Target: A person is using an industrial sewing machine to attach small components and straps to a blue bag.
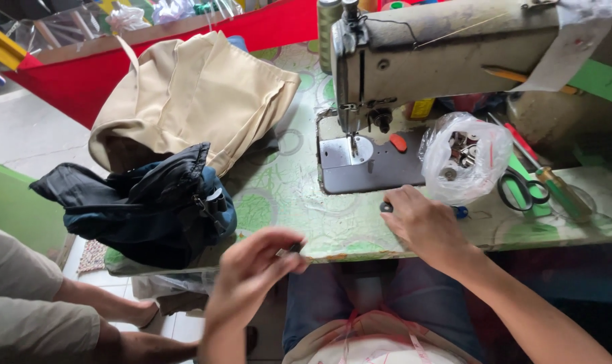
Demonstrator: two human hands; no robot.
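Note:
My left hand (pixel 255 266) hovers at the table's front edge, its fingertips pinched on a small dark piece (pixel 294 248). My right hand (pixel 424 226) rests palm down on the green patterned table (pixel 285 195), fingers curled over a small dark object (pixel 386 207) beside the sewing machine's grey bed (pixel 370 165). A clear plastic bag of small metal parts (pixel 466 156) lies just beyond the right hand. A dark blue and black bag (pixel 151 205) lies left of my left hand, with a beige bag (pixel 198 101) behind it.
The sewing machine head (pixel 454 47) fills the upper right. Green-handled scissors (pixel 521 190) and a screwdriver (pixel 562 192) lie right of the plastic bag. Red cloth (pixel 90 77) covers the back left. Another person's legs (pixel 56 310) are at the lower left.

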